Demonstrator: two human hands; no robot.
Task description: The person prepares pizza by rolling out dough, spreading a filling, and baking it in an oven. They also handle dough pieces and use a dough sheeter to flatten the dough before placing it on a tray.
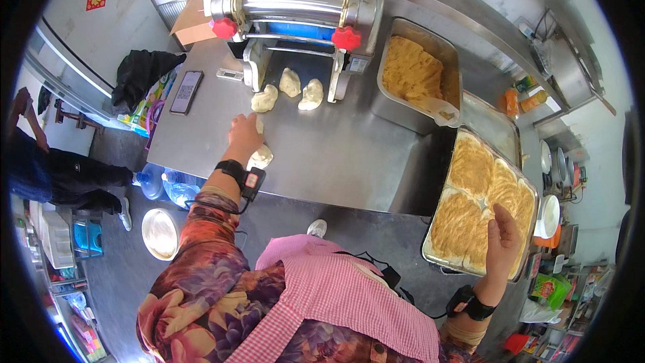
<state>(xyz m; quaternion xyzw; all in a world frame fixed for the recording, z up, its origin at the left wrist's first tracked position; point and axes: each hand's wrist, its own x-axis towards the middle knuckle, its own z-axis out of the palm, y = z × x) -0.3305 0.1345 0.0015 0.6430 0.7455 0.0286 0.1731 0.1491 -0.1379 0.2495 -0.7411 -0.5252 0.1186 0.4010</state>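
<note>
Nearest, our right hand (502, 234) hovers with open, loosely spread fingers over the near right corner of a steel tray (531, 188) filled with flat golden dough rounds (470, 195), touching or just above their surface; we cannot tell which. Farther left, on the steel worktable (349, 154), our left hand (243, 136) presses palm down on a pale dough piece (261, 156), fingers held together and bent over it, so that the dough shows at the near side of the hand and a bit past the fingers. Beyond it, three more pale dough lumps (290, 83) lie close together at the foot of a dough roller machine (295, 7) with two red knobs (346, 38). Right of the machine stands a deep steel pan (443, 47) holding a yellowish crumbly filling (411, 70). On the far left of the table lies a dark phone (186, 92), well apart from the dough.
</note>
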